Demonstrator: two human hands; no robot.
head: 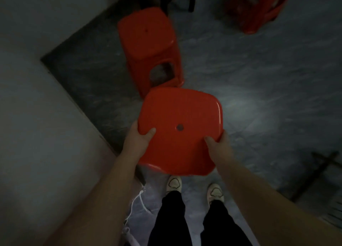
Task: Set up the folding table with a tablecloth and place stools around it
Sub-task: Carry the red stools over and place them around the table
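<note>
Two-handed grip on a red plastic stool. The left hand (137, 140) clasps the near left corner of the held stool (181, 112), and the right hand (220, 144) clasps its near right edge. The left thumb (150, 131) and right thumb (210, 140) lie curled over the top of the seat; the fingers pass under the rim, out of sight. Both bare forearms reach forward from the lower corners of the view.

The seat is a glossy, smooth, rounded square with soft corners and a turned-down lip, pierced near its middle by a small round hole (179, 127). It faces up toward the camera, so the long axis runs down and away; the legs are hidden beneath the seat, and whether they touch the floor cannot be told. The stool sits in front of the body, just beyond a pair of pale shoes (174, 183) and black trousers (172, 218).

Just beyond it a second, standing stool (147, 37) of the same red plastic rests upright on the floor (259, 79), an arched opening showing in its side. The floor is grey and marbled, with a dull sheen. A pale flat surface (37, 116) fills the left side, and a crumpled translucent sheet (142, 208) lies by the left foot. Blurred red plastic items (259, 11) stand at upper right, well apart
</note>
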